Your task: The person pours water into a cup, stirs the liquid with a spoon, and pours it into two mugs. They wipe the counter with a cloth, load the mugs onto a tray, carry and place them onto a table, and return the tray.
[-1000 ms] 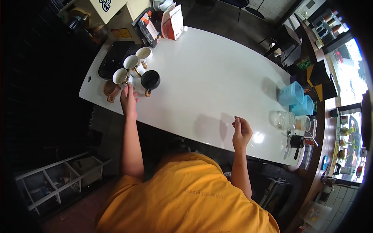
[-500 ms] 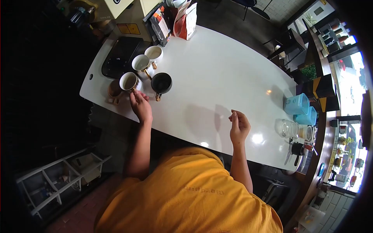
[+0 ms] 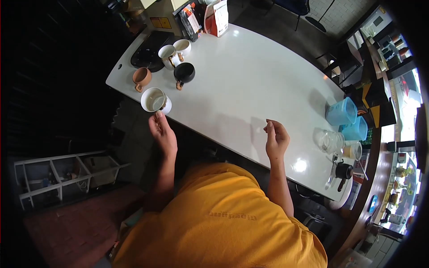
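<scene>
My left hand (image 3: 163, 134) is closed on the handle of a white mug (image 3: 155, 100), tilted toward me above the table's near edge. Its pale inside shows. Beyond it, a brown cup (image 3: 142, 77) stands on the table, with a black cup (image 3: 184, 73) to its right. Two white cups are at the back: a taller one with a gold handle (image 3: 167, 54) and a smaller one (image 3: 182, 47). Over the right part of the table, my right hand (image 3: 278, 139) is curled with thumb and fingers together; nothing shows in it.
A white table (image 3: 250, 80) spreads before me. A black tray (image 3: 149, 51) and coffee bags (image 3: 216, 20) are at the far left. Blue containers (image 3: 342, 111), a glass jar (image 3: 330, 140) and a small dark pot (image 3: 343, 170) line the right end. A metal frame (image 3: 67, 176) stands low left.
My left hand has lifted the white mug from among the cups and brought it toward me, past the table edge. The brown cup is now uncovered. My right hand has barely moved.
</scene>
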`<state>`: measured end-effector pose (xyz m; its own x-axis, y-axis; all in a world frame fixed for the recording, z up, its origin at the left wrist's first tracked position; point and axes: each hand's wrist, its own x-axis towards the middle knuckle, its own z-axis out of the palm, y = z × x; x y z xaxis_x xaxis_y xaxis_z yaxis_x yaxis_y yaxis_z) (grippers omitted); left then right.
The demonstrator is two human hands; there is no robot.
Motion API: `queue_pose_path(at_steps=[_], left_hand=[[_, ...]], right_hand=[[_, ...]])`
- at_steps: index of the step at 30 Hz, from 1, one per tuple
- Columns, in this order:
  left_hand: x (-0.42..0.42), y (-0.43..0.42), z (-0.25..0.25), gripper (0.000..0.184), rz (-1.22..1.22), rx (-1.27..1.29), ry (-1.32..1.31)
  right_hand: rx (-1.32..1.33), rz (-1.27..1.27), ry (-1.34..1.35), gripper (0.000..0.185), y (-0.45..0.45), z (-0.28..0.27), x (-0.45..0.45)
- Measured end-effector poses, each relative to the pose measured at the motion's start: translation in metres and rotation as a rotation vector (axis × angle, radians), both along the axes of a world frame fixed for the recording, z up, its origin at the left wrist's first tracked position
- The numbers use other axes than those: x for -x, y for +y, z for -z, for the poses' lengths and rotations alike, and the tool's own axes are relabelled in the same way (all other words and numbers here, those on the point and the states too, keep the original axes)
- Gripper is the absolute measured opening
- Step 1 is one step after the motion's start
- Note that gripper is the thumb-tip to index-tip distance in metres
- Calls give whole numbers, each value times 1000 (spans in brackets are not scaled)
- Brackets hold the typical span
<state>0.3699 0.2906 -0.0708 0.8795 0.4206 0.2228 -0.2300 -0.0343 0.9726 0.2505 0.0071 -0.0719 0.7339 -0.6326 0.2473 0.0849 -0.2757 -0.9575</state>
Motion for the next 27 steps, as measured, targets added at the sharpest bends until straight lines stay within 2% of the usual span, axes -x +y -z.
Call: queue_pose_path(at_steps=[2, 4, 6, 7, 10, 11, 13, 14, 17, 20, 23, 27], left_hand=[[27, 1, -10, 27, 123, -73, 65], [49, -3, -23, 26, 142, -152, 34], [67, -7, -32, 24, 415, -149, 128], [74, -18, -37, 23, 523, -147, 74], [93, -57, -52, 19, 821, -66, 154], [93, -66, -49, 19, 961, -49, 174], [98, -93, -50, 20, 1162, -37, 211], [102, -107, -54, 20, 1255, -15, 239], [107, -143, -60, 23, 1486, -11, 298], [104, -168, -54, 27, 1702, -25, 277], [97, -187, -55, 29, 1927, -149, 382], [82, -208, -53, 29, 2234, -86, 348]], right_hand=[[-11, -20, 16, 14, -4, 2, 17], [-35, -23, 29, 13, -4, 4, 32], [38, -102, 2, 12, -4, -1, 45], [67, -154, 6, 13, -4, -8, 52], [80, -309, -70, 34, -6, -27, 75], [73, -262, -73, 34, -7, -35, 84], [117, -307, -117, 58, -11, -47, 102], [120, -247, -111, 58, -15, -45, 112], [143, -229, -135, 81, -27, -45, 142], [168, -84, -41, 82, -28, -52, 170], [142, 85, -25, 85, -13, -53, 183], [141, 334, -34, 86, 16, -50, 189]])
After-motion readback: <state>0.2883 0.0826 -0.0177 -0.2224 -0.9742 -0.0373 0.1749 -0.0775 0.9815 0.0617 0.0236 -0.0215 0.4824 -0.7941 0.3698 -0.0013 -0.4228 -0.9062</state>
